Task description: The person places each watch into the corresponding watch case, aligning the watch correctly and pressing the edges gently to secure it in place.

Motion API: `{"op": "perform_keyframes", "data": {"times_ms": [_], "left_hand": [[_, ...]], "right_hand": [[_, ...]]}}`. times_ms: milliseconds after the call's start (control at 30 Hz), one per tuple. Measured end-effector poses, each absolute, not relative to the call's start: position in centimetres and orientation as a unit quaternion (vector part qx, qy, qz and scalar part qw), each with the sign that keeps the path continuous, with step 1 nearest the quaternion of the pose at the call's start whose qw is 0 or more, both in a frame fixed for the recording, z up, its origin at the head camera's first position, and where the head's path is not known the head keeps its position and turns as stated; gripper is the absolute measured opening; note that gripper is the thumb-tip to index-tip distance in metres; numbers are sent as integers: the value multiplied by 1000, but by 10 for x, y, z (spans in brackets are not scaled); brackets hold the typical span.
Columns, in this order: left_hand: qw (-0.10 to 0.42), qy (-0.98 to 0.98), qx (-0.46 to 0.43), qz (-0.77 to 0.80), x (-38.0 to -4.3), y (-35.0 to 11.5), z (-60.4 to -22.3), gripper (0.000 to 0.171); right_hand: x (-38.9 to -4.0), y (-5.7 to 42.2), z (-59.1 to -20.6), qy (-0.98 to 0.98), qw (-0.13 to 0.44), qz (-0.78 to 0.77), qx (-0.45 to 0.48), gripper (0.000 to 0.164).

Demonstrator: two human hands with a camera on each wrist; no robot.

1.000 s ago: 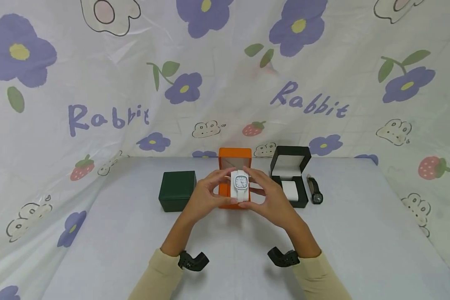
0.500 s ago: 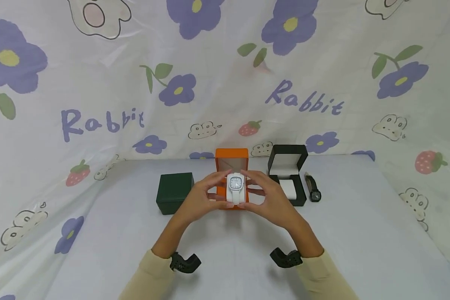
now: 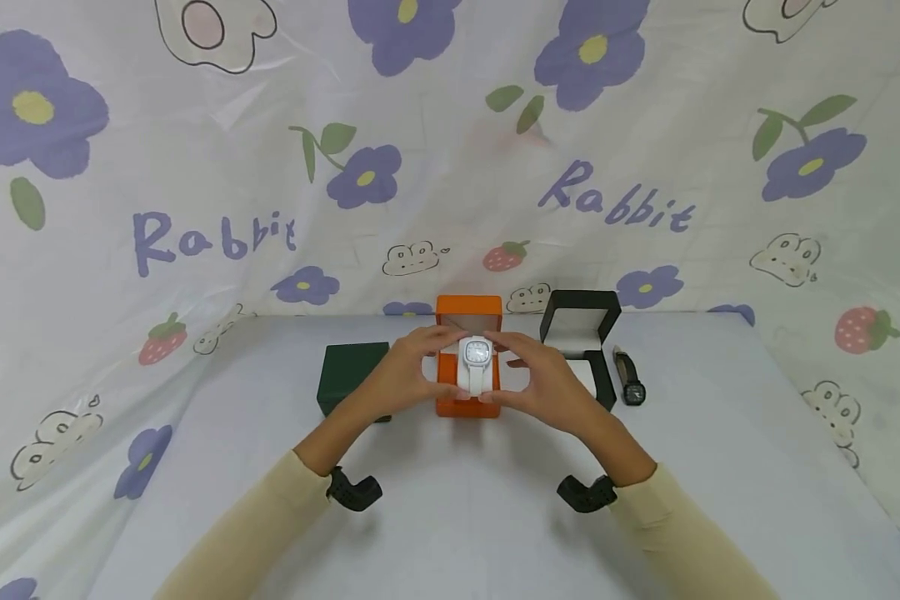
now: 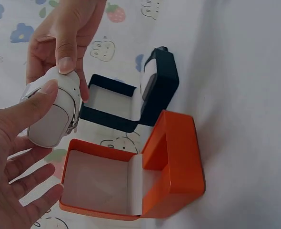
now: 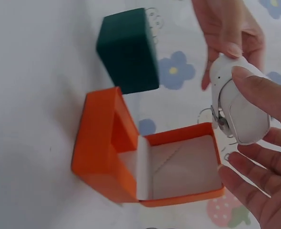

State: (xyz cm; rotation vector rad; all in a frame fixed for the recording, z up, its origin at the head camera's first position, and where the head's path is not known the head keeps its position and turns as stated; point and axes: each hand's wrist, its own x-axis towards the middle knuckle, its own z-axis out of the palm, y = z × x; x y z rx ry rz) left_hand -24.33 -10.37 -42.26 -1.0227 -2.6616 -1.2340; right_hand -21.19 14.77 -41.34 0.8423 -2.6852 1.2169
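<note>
A white watch (image 3: 477, 354) with a square-rounded face is wrapped round a white cushion (image 4: 46, 130). My left hand (image 3: 405, 375) pinches it from the left between thumb and fingers. From the right, my right hand (image 3: 546, 385) pinches it the same way. Both wrist views show the cushion's end and the strap's metal buckle (image 5: 222, 123), with the thumbs pressing on the white surface. Beneath and behind the watch stands an orange watch box (image 3: 468, 408), its lid up. The left wrist view shows a hollow inside this box.
Left of the orange box sits a closed green box (image 3: 348, 371), partly behind my left hand. To the right stands an open black box (image 3: 606, 387) with a white cushion (image 3: 583, 377) inside. A black-strapped watch (image 3: 631, 383) lies beside it. A patterned cloth (image 3: 450, 167) hangs behind the table.
Both hands have lifted the white watch slightly up and away within the head view, still over the orange box. My forearms have spread wider apart. The boxes stay in place.
</note>
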Motion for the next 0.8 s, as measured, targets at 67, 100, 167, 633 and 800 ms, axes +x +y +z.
{"op": "perform_keyframes", "data": {"times_ms": [67, 100, 167, 633, 800], "left_hand": [[19, -862, -329, -386, -247, -104, -421, 80], [19, -866, -326, -378, -249, -104, -421, 80], [17, -877, -316, -362, -252, -104, -422, 81], [-17, -908, -302, -291, -282, -96, -450, 81], [-31, -906, -304, -292, -285, -93, -460, 77]], "right_hand": [[-215, 147, -413, -885, 37, 376, 271, 81], [-216, 146, -412, -890, 37, 366, 268, 81], [-219, 145, -412, -899, 36, 349, 263, 82], [-251, 144, -442, -924, 8, 291, 248, 82], [-259, 143, -458, -924, -27, 303, 231, 80]]}}
